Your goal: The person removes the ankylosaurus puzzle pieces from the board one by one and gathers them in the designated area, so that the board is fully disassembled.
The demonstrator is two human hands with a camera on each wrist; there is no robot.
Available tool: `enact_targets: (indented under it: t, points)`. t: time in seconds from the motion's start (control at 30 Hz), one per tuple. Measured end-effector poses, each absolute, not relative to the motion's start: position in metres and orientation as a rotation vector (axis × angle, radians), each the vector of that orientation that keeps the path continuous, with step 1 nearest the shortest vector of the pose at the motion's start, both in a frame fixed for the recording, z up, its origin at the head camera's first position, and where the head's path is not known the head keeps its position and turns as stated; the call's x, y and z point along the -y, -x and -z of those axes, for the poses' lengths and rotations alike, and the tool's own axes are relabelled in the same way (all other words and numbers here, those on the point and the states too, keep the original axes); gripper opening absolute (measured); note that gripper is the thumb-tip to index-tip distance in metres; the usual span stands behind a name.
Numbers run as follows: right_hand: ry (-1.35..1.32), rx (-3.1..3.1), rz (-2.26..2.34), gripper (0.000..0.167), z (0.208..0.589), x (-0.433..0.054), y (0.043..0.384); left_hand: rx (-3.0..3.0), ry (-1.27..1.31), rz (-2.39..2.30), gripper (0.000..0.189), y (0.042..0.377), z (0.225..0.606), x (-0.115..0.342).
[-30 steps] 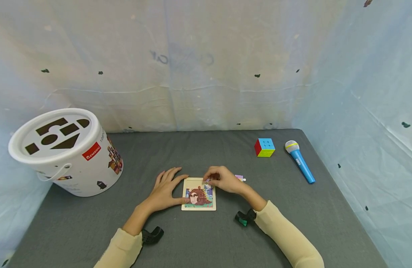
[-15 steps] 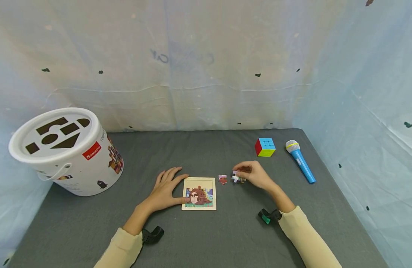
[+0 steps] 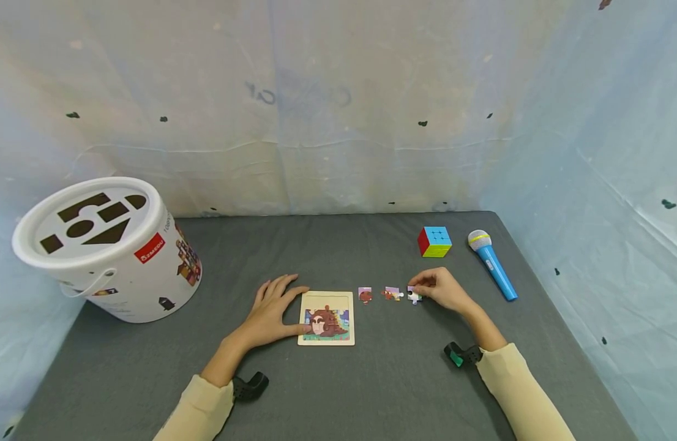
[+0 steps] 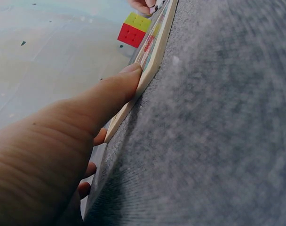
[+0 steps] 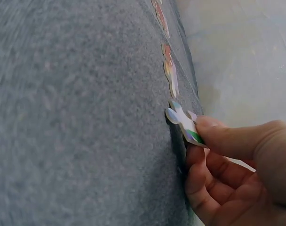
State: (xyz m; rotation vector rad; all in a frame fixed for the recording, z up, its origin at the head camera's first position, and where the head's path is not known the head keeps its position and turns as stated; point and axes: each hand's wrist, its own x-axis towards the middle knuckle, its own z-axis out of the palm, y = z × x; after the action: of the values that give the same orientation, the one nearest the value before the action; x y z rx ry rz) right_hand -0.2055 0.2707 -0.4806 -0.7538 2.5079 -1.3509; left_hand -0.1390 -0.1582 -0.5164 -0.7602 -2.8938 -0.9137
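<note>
A small wooden jigsaw board [image 3: 327, 297] lies on the grey cloth, its lower part filled with a brown-haired figure and its upper strip bare wood. My left hand [image 3: 269, 315] is spread at its left side, thumb resting on the board's edge and index finger at the upper left corner. To the right, my right hand [image 3: 443, 289] pinches a puzzle piece [image 5: 185, 123] between thumb and fingers, tilted just above the cloth in the right wrist view. Two other puzzle pieces lie in a row between board and hand: a brown-and-pink piece [image 3: 365, 295] and a multicoloured piece [image 3: 392, 294].
A white lidded bucket [image 3: 109, 251] with shaped holes stands at the left. Behind the right hand sit a coloured puzzle cube [image 3: 434, 242] and a blue toy microphone [image 3: 494, 266]. Pale sheeting [image 3: 338, 110] rises behind the table's far edge.
My right hand has moved right, from the board's top to beyond the loose pieces. The multicoloured piece now shows uncovered, with another piece pinched beside it. My left hand has stayed put.
</note>
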Motion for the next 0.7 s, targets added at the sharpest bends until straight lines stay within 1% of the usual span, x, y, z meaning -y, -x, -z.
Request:
enact_targets:
  t: [0.4, 0.7]
  points:
    - [0.713, -2.624, 1.259, 0.008, 0.481, -0.266, 0.203, 2.888, 0.764, 0.922, 0.086, 0.14, 0.518, 0.158]
    - [0.697, -2.693, 1.204, 0.009, 0.482, -0.259, 0.2, 2.846, 0.789, 0.937, 0.085, 0.138, 0.516, 0.158]
